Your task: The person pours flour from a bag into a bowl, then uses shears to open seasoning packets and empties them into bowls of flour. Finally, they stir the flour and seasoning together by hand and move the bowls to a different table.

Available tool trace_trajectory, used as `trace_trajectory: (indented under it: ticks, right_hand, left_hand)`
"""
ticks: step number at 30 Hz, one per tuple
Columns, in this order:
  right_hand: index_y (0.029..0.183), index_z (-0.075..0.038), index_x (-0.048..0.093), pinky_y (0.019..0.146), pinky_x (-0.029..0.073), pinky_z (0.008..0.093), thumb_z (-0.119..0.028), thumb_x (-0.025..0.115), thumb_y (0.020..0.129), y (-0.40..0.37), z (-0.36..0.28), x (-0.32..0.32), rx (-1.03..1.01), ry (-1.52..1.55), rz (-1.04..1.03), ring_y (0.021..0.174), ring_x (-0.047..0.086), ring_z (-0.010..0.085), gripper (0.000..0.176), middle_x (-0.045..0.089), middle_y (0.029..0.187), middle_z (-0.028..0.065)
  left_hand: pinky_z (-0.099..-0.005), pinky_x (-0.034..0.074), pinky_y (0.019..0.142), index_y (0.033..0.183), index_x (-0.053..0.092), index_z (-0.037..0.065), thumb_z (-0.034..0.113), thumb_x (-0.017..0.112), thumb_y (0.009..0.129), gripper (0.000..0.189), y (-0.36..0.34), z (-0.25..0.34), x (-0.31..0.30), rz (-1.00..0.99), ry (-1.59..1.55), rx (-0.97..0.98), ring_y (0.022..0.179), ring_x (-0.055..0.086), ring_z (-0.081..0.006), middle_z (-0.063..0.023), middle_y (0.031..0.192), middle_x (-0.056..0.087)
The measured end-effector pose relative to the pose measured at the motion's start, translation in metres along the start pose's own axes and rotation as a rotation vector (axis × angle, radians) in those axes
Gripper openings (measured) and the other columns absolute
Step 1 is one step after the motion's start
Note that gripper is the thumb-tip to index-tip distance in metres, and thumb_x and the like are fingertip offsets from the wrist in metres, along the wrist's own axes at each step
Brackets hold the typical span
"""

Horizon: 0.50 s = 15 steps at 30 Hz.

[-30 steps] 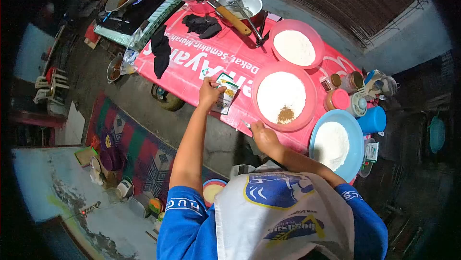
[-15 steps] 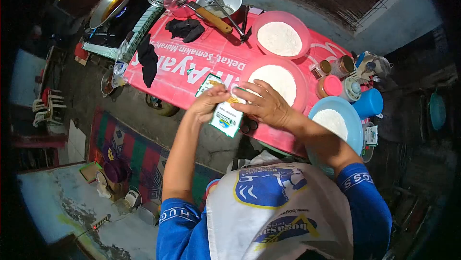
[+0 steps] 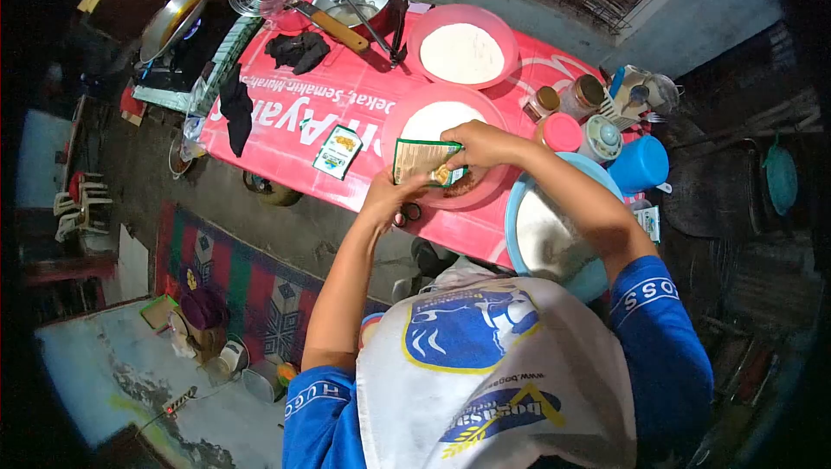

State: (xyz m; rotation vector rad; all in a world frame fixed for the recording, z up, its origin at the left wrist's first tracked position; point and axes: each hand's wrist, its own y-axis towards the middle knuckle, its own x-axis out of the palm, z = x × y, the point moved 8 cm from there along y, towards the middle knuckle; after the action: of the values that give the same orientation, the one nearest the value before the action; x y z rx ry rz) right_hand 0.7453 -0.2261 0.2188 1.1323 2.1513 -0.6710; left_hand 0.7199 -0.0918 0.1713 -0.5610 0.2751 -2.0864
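Note:
My left hand (image 3: 387, 198) and my right hand (image 3: 481, 144) are both closed on a green-edged seasoning packet (image 3: 415, 162). They hold it tilted over the near side of a pink basin (image 3: 492, 114) of white flour (image 3: 437, 114). Brown powder (image 3: 459, 188) lies in that basin just below the packet. A second, similar packet (image 3: 338, 153) lies on the pink tablecloth to the left. Close to my left hand, black-handled scissors (image 3: 405, 214) rest by the table edge.
Behind stands another pink basin (image 3: 511, 58) with flour. To the right are a blue basin (image 3: 512, 209), jars (image 3: 561, 132) and a blue container (image 3: 639, 164). A wok (image 3: 177, 15) sits over a lit burner at far left; a spatula (image 3: 333, 28) lies near a pot.
The packet has moved over the near pink basin and been turned, its brown printed side now showing. Brown powder is now visible in the basin. The view has shifted slightly.

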Motion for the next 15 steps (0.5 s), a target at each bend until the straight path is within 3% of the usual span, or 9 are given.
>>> trace_trajectory:
  ticks: [1,2,4,7,8,11,13,15]
  right_hand:
    - [0.081,-0.005,0.059,0.065,0.044,0.0386,-0.019,0.069,0.063,-0.003,0.001,0.003,-0.002,0.007,-0.006,0.076,0.058,0.0327,0.025,0.059,0.077,0.0169]
    - [0.08,-0.005,0.059,0.065,0.044,0.0379,-0.018,0.069,0.064,-0.007,0.005,0.004,0.011,0.062,0.008,0.075,0.058,0.0325,0.023,0.059,0.076,0.0171]
    - [0.08,-0.005,0.059,0.064,0.044,0.0372,-0.016,0.068,0.065,-0.012,0.012,0.007,0.024,0.119,0.021,0.074,0.058,0.0323,0.021,0.059,0.075,0.0174]
    - [0.08,-0.006,0.06,0.063,0.044,0.0367,-0.01,0.066,0.064,-0.016,0.031,0.017,0.039,0.17,0.085,0.071,0.058,0.0317,0.018,0.058,0.072,0.0173]
    - [0.08,-0.005,0.06,0.063,0.044,0.0374,-0.007,0.064,0.062,-0.016,0.036,0.018,0.013,0.125,0.15,0.069,0.058,0.0315,0.019,0.058,0.07,0.017]
    - [0.079,-0.004,0.06,0.064,0.044,0.0379,-0.003,0.06,0.06,-0.018,0.038,0.019,-0.026,0.084,0.246,0.069,0.057,0.0305,0.019,0.058,0.07,0.0156]
    - [0.078,-0.004,0.06,0.066,0.044,0.0367,-0.002,0.06,0.061,-0.025,0.019,0.004,-0.188,0.208,0.362,0.073,0.056,0.03,0.017,0.057,0.073,0.0144]
    - [0.078,-0.003,0.06,0.067,0.044,0.0361,-0.002,0.061,0.061,-0.024,0.027,0.008,-0.161,0.199,0.338,0.074,0.056,0.0298,0.017,0.057,0.074,0.0139]
  left_hand:
    - [-0.0231,0.046,0.062,0.099,0.059,0.003,0.022,0.067,0.075,0.031,0.003,0.003,0.0,0.065,0.236,-0.009,0.073,0.06,-0.0123,-0.0065,0.084,0.063]
    - [-0.0231,0.046,0.062,0.099,0.059,0.003,0.022,0.067,0.075,0.031,0.007,0.002,0.005,0.071,0.236,-0.016,0.073,0.06,-0.0123,-0.0065,0.084,0.063]
    - [-0.0255,0.044,0.056,0.086,0.064,0.002,0.016,0.069,0.071,0.022,0.014,0.002,0.009,0.17,0.582,-0.027,0.062,0.06,-0.0144,-0.0064,0.068,0.063]
    - [-0.0289,0.045,0.057,0.084,0.065,0.001,0.015,0.069,0.07,0.02,0.014,0.018,0.021,0.257,0.751,0.115,0.063,0.061,-0.0159,-0.0104,0.066,0.063]
    - [-0.0307,0.046,0.06,0.087,0.064,0.002,0.013,0.07,0.069,0.022,0.018,0.015,0.022,0.259,0.694,0.221,0.067,0.061,-0.0176,-0.0142,0.073,0.064]
    - [-0.0298,0.046,0.062,0.09,0.064,0.004,0.012,0.069,0.069,0.022,0.025,0.007,0.018,0.263,0.848,0.289,0.07,0.062,-0.0166,-0.0141,0.077,0.064]
    - [-0.0291,0.046,0.062,0.092,0.063,0.004,0.012,0.069,0.07,0.024,0.021,0.01,0.019,0.263,0.84,0.308,0.07,0.061,-0.0139,-0.0126,0.076,0.064]
    - [-0.0284,0.046,0.061,0.094,0.063,0.004,0.013,0.069,0.071,0.025,0.017,0.012,0.022,0.267,0.829,0.325,0.07,0.059,-0.0113,-0.0111,0.075,0.064]
